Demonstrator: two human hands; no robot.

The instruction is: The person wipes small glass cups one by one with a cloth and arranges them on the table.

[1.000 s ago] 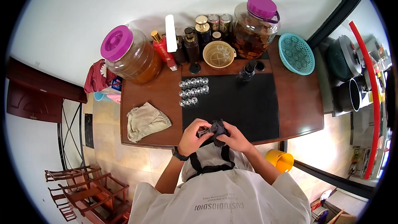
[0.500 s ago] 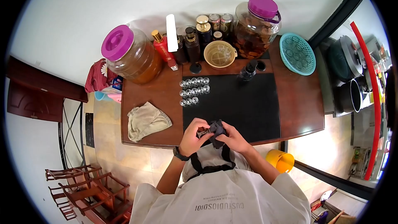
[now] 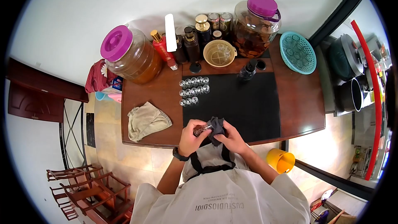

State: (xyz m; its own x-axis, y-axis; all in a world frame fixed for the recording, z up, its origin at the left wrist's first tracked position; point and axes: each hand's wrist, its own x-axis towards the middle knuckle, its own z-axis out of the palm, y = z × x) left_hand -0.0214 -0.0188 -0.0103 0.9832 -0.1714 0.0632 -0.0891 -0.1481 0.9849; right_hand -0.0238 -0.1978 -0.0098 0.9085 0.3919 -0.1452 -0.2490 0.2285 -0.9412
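My left hand [image 3: 191,137] is closed round a small clear glass [image 3: 200,130], its side showing between the fingers. Against the glass's right end my right hand [image 3: 233,139] presses a bunched dark grey cloth [image 3: 217,129], fingers wrapped in the fabric. The cloth covers part of the glass. Both hands are held close together above the front edge of the black mat [image 3: 244,108]. Beyond them, on the mat's left side, several small stemmed glasses [image 3: 194,91] stand in three rows.
A beige cloth [image 3: 147,121] lies on the wooden table at left. Along the back stand big purple-lidded jars [image 3: 137,58], bottles [image 3: 192,45], a tan basket [image 3: 215,63] and a black bottle [image 3: 248,70]. A turquoise basket [image 3: 306,69] holds glasses at right. A yellow bin [image 3: 273,157] sits below.
The glass has turned in my left hand, and more of its clear side shows. The grey cloth has shifted and bunched round its end. The rows of glasses look the same.
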